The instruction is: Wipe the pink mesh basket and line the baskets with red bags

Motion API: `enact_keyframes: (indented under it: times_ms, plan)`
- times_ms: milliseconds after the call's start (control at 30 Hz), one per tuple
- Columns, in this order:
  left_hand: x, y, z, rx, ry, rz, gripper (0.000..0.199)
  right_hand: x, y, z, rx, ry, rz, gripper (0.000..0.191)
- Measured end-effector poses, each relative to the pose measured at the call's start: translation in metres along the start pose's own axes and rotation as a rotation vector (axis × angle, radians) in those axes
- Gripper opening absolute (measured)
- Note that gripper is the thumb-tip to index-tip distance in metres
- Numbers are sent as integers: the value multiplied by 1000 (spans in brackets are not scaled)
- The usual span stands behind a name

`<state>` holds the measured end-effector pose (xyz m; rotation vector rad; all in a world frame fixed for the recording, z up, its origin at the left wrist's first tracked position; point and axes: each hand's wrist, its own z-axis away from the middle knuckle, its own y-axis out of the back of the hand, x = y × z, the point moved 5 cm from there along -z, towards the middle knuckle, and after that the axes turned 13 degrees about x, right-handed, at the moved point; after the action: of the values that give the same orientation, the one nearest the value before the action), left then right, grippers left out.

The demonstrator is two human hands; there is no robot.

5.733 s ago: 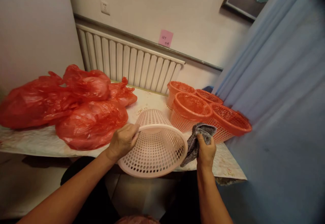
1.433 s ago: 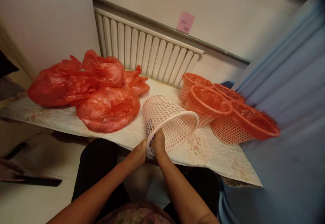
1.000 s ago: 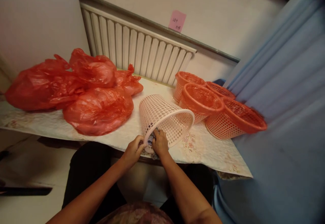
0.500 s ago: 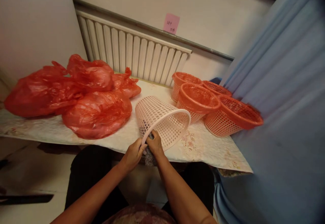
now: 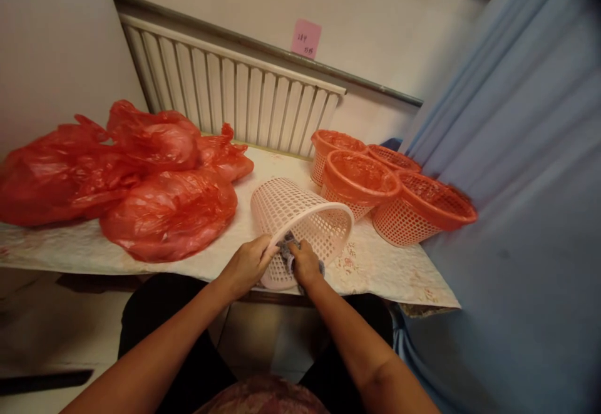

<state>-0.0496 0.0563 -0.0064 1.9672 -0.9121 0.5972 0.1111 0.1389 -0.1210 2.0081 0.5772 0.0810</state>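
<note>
A pale pink perforated plastic wastebasket (image 5: 286, 204) lies tipped on its side at the table's front edge, its mouth facing right and toward me. My left hand (image 5: 246, 263) grips its rim, the thumb on the near side. Inside the mouth, my right hand (image 5: 305, 263) is closed on a grey cloth (image 5: 288, 254), held against the inner wall near the rim. Part of the cloth hangs out below that hand. The fingertips of my right hand are partly hidden by the cloth.
Several wastebaskets lined with red bags (image 5: 361, 179) stand together at the right, beside a blue curtain (image 5: 507, 170). Full red plastic bags (image 5: 169, 213) lie heaped on the left of the cloth-covered table (image 5: 399, 270). A radiator (image 5: 235, 88) runs along the wall behind.
My right hand has moved from the rim rightward into the basket's mouth with the cloth. My left hand has shifted slightly up along the rim. The view has turned a little.
</note>
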Motion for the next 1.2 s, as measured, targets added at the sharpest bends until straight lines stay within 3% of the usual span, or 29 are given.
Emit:
enact_keyframes:
  times_ms: [100, 233, 367, 500, 633, 833, 1000, 1100, 1200]
  plan:
    - [1, -5, -1, 79, 22, 44, 25, 6, -3, 4, 34, -62, 15, 40]
    - [-23, -25, 35, 201, 135, 103, 22, 5, -6, 11, 74, -111, 8, 50]
    - [-57, -55, 75, 128, 260, 137, 17, 7, -4, 14, 100, -127, -55, 51]
    - [-69, -70, 82, 94, 302, 213, 26, 8, -5, 10, 148, -249, -237, 49]
    - [-60, -64, 73, 69, 238, 190, 18, -12, -9, -1, 182, -344, -405, 42]
    - [-36, -29, 56, 117, 119, 108, 17, -46, -5, 5, 187, -266, -426, 42]
    - [-3, 3, 29, 118, 3, -43, 15, -15, -2, 13, 11, -70, -114, 32]
    - [12, 0, 19, 50, -20, -21, 14, 13, 1, 11, 9, -88, -70, 26]
    - [7, -12, 25, 116, 43, 54, 15, 24, 0, 12, 43, -153, -45, 32]
